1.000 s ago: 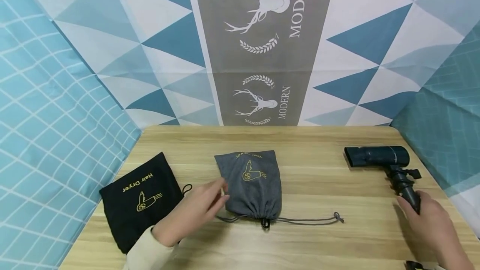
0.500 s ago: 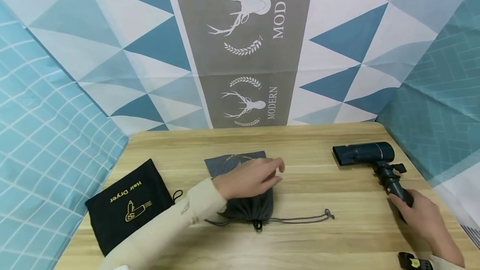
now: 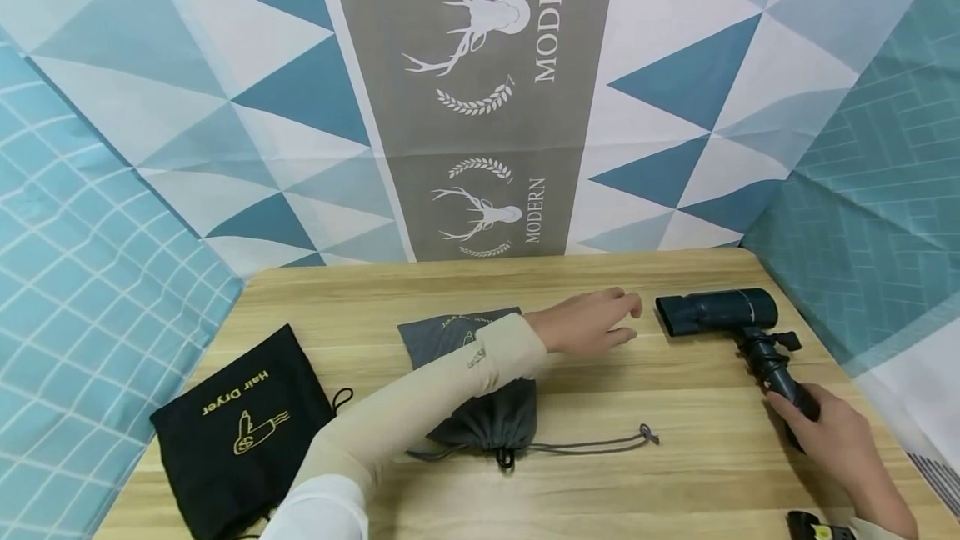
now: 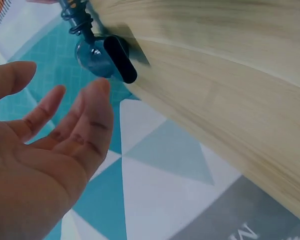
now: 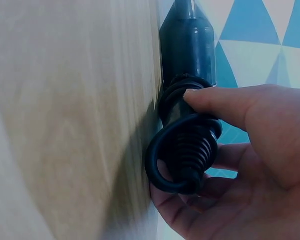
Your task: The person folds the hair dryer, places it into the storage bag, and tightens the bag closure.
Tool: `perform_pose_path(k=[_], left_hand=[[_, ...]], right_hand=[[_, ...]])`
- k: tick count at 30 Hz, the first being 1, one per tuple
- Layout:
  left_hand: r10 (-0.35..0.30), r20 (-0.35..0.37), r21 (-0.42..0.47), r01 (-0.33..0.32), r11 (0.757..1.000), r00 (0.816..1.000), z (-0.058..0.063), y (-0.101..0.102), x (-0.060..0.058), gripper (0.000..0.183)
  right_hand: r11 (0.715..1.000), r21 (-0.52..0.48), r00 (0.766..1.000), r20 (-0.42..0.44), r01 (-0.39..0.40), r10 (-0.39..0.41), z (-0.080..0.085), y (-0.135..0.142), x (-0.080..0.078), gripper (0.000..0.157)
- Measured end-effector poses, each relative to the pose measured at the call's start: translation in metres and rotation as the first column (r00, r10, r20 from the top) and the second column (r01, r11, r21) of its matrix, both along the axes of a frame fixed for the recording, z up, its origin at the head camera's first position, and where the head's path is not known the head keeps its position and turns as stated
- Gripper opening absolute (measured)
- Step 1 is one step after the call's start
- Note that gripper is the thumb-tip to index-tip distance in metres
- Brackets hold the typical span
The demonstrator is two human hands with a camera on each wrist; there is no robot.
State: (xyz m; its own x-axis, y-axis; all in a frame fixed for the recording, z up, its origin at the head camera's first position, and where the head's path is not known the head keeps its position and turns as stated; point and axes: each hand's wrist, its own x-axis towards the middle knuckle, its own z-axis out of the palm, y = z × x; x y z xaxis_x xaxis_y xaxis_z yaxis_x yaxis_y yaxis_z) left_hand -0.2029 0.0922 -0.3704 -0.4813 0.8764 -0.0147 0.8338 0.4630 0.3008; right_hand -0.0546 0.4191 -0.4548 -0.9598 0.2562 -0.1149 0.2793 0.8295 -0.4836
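Note:
A dark hair dryer (image 3: 720,312) lies at the right of the table, its nozzle pointing left. Its cord is wound round the handle, and the coils show close up in the right wrist view. My right hand (image 3: 838,437) grips the handle's lower end, thumb on one side and fingers curled on the other. Stretched across the table, my left hand (image 3: 588,323) is short of the nozzle with loosely bent fingers and nothing in them. The left sleeve hides the middle of a grey drawstring bag (image 3: 491,419).
A black drawstring bag (image 3: 225,432) printed "Hair Dryer" lies flat at the left. The grey bag's cord (image 3: 592,446) trails to the right over the wooden table (image 3: 600,498). Patterned cloth walls (image 3: 690,73) stand behind and at both sides.
My left hand has moved right, from beside the grey bag, across it and toward the dryer's nozzle. The right hand keeps its hold on the handle. The head view has shifted slightly.

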Motion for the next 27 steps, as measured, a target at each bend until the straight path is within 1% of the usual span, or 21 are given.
perform_pose_path(k=[2, 3, 4, 5, 7, 9, 10, 13, 14, 17, 18, 19, 20, 21, 24, 26, 27], left_hand=[[0.002, -0.022, -0.027, -0.002, 1.000, 1.000, -0.003, 0.014, -0.004, 0.035], [-0.003, -0.046, -0.045, 0.001, 0.999, 0.999, -0.006, 0.021, -0.006, 0.038], [-0.016, -0.085, -0.062, 0.011, 0.998, 0.996, -0.009, 0.027, -0.008, 0.040], [-0.031, -0.129, -0.084, 0.020, 0.996, 0.991, -0.013, 0.034, -0.010, 0.044], [-0.061, -0.220, -0.121, 0.035, 0.992, 0.974, -0.021, 0.046, -0.013, 0.052], [-0.080, -0.283, -0.159, 0.036, 0.987, 0.956, -0.028, 0.057, -0.015, 0.061], [-0.083, -0.301, -0.172, 0.032, 0.985, 0.950, -0.032, 0.062, -0.016, 0.065], [-0.063, -0.310, -0.191, 0.003, 0.982, 0.949, -0.038, 0.076, -0.016, 0.074], [-0.061, -0.329, -0.197, -0.006, 0.980, 0.942, -0.040, 0.081, -0.017, 0.077], [-0.060, -0.424, -0.214, -0.036, 0.976, 0.903, -0.043, 0.093, -0.020, 0.085], [-0.060, -0.442, -0.223, -0.045, 0.974, 0.895, -0.044, 0.095, -0.022, 0.089], [-0.072, -0.468, -0.235, -0.046, 0.971, 0.881, -0.045, 0.097, -0.024, 0.092], [-0.084, -0.473, -0.245, -0.040, 0.969, 0.877, -0.046, 0.099, -0.026, 0.095], [-0.096, -0.465, -0.254, -0.028, 0.967, 0.880, -0.047, 0.100, -0.028, 0.095], [-0.129, -0.387, -0.266, 0.024, 0.964, 0.913, -0.050, 0.103, -0.033, 0.092], [-0.142, -0.347, -0.258, 0.051, 0.965, 0.927, -0.051, 0.105, -0.036, 0.088], [-0.143, -0.336, -0.253, 0.057, 0.966, 0.931, -0.052, 0.107, -0.037, 0.086]], right_hand=[[1.000, 0.002, 1.000, 0.000, 0.001, -0.001, 0.000, 0.001, -0.002, 0.072], [1.000, 0.002, 1.000, 0.002, -0.002, 0.002, 0.000, 0.001, -0.002, 0.073], [1.000, -0.001, 1.000, 0.009, -0.002, 0.002, 0.000, 0.002, -0.002, 0.073], [1.000, -0.003, 1.000, 0.014, -0.001, 0.001, 0.000, 0.002, -0.002, 0.073], [1.000, -0.004, 1.000, 0.018, 0.002, -0.002, -0.001, 0.001, -0.001, 0.073], [1.000, 0.005, 1.000, 0.007, 0.004, -0.004, -0.001, 0.000, 0.000, 0.070], [1.000, 0.005, 1.000, 0.002, 0.005, -0.005, -0.002, -0.001, 0.000, 0.069], [1.000, 0.026, 0.999, -0.032, 0.004, -0.003, -0.001, -0.005, 0.000, 0.065], [1.000, 0.027, 0.999, -0.035, 0.003, -0.002, -0.001, -0.006, 0.000, 0.064], [1.000, 0.024, 0.999, -0.032, -0.005, 0.006, 0.001, -0.008, 0.000, 0.063], [1.000, 0.018, 1.000, -0.024, -0.010, 0.010, 0.002, -0.008, 0.000, 0.064], [1.000, 0.015, 1.000, -0.019, -0.013, 0.013, 0.002, -0.008, 0.000, 0.063], [1.000, 0.008, 1.000, -0.009, -0.017, 0.017, 0.002, -0.008, -0.001, 0.064], [1.000, 0.004, 1.000, -0.002, -0.021, 0.021, 0.002, -0.008, -0.001, 0.065], [1.000, -0.004, 1.000, 0.014, -0.021, 0.021, 0.003, -0.007, -0.001, 0.068], [1.000, -0.004, 1.000, 0.015, -0.021, 0.021, 0.003, -0.006, -0.001, 0.069], [1.000, -0.001, 1.000, 0.012, -0.021, 0.021, 0.004, -0.005, 0.000, 0.069]])
